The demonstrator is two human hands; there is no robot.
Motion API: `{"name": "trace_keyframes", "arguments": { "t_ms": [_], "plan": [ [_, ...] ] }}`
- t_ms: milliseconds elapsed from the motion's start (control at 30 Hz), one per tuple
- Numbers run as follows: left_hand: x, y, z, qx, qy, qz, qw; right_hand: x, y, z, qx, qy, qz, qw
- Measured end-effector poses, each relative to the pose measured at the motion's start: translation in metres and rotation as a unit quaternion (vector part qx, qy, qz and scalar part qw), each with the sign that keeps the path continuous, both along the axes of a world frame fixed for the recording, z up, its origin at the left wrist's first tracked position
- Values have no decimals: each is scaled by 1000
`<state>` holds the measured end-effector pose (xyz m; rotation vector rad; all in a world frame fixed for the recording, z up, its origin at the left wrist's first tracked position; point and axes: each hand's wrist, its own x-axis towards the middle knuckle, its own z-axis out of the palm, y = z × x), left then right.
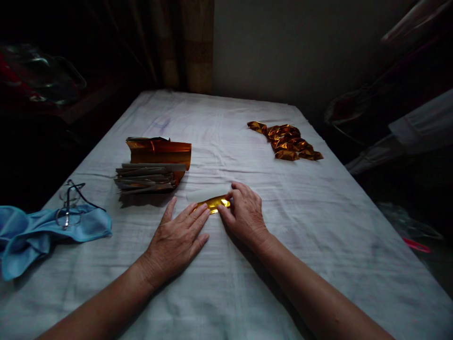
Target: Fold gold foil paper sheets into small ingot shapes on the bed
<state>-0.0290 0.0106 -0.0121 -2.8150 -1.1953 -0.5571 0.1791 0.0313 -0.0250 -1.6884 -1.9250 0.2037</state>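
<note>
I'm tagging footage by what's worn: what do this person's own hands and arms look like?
The left hand and right hand wear no gloves. The left forearm and right forearm are bare too: no sleeve, watch or bracelet shows.

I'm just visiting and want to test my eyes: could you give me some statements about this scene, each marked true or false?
1. The left hand and right hand both touch the gold foil strip. True.
2. Glasses rest on the blue cloth. True.
3. The blue cloth lies right of both hands. False: it lies to their left.
4. Shiny gold pieces lie clustered toward the far right. True.
5. The stack of sheets touches the shiny gold pieces. False: it lies left of them, apart.
</note>
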Motion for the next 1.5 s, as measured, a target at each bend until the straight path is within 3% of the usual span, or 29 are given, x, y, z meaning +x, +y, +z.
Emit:
{"name": "trace_keyframes", "arguments": {
  "t_ms": [367,833,1067,1233,1367,1500],
  "plan": [
    [-16,-3,-8,-6,62,1,998,13,0,-3,-10,-16,-26,999],
    [-50,-5,5,19,95,11,995,16,3,-8,9,4,-36,999],
    [-32,23,10,14,-18,69,997,21,1,-8,64,43,-32,997],
    [-22,34,3,-4,-1,37,999,25,-16,2,114,58,-18,992],
    [-21,35,-1,-29,29,40,998,28,-33,8,80,84,-5,993],
    [-16,35,-4,-59,46,43,996,30,-44,17,-17,98,-28,995]
  ]
}}
